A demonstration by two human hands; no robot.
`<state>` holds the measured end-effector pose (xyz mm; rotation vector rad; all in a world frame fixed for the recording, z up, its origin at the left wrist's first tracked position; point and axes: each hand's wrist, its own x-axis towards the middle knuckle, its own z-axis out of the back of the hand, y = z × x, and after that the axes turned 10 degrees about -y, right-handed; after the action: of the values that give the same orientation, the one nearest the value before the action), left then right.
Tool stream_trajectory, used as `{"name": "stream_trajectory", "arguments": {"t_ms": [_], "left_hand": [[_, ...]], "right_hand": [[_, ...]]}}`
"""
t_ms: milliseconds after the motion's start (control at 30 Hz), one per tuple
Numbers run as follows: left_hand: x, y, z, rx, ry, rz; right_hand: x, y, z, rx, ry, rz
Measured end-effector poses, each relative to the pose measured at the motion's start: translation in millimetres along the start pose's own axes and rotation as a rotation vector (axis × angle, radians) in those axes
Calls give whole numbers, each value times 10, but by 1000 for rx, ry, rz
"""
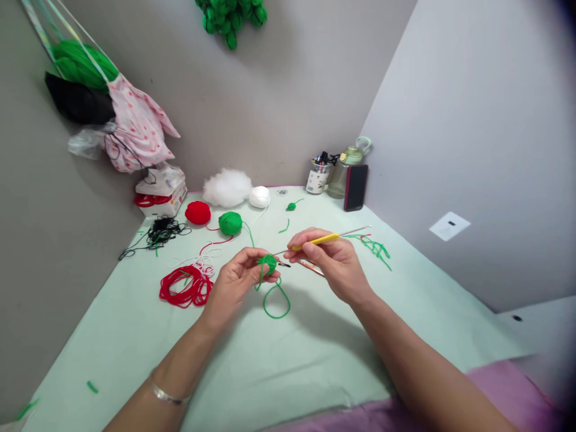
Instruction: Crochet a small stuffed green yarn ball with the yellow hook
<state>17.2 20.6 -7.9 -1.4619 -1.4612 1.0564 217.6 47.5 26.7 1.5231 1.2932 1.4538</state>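
Note:
Pinched between the fingers of my left hand (pixel 240 279) is a small round green crochet piece (pixel 269 263). My right hand (pixel 337 264) grips a crochet hook (pixel 321 239) by its yellow handle, and the metal tip points left to the green piece. Whether the tip is inside a stitch I cannot tell. A loop of green yarn (pixel 276 317) hangs below the piece. From there a strand runs back to the green yarn ball (pixel 230 224). Behind my right fingers, partly hidden, lies a slim orange-and-metal tool (pixel 310 267).
A red yarn ball (pixel 198 212), white yarn ball (pixel 260 197) and white stuffing (pixel 228 187) sit at the back. Loose red yarn (pixel 185 287) and tangled black yarn (pixel 162 233) lie left. Green scraps (pixel 375 246) lie right, near a phone (pixel 355 188), bottle (pixel 337 180) and pen cup (pixel 317 177).

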Motion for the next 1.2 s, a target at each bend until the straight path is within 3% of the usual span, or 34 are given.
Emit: {"name": "stream_trajectory", "arguments": {"t_ms": [333,533,633,800,1033,1200], "left_hand": [[-7,25,18,46,29,9],[-10,32,10,58,19,15],[-31,20,-20,58,31,31],[-94,22,-101,54,99,76],[-65,36,-99,-12,78,99],[-65,30,-91,-26,90,104]], "right_hand": [[73,-68,22,123,-82,-215],[90,-55,52,124,-50,-338],[103,-136,79,107,-70,-297],[145,-207,122,64,-206,-108],[120,-11,107,198,-47,-230],[109,-43,86,217,4,-302]]}}
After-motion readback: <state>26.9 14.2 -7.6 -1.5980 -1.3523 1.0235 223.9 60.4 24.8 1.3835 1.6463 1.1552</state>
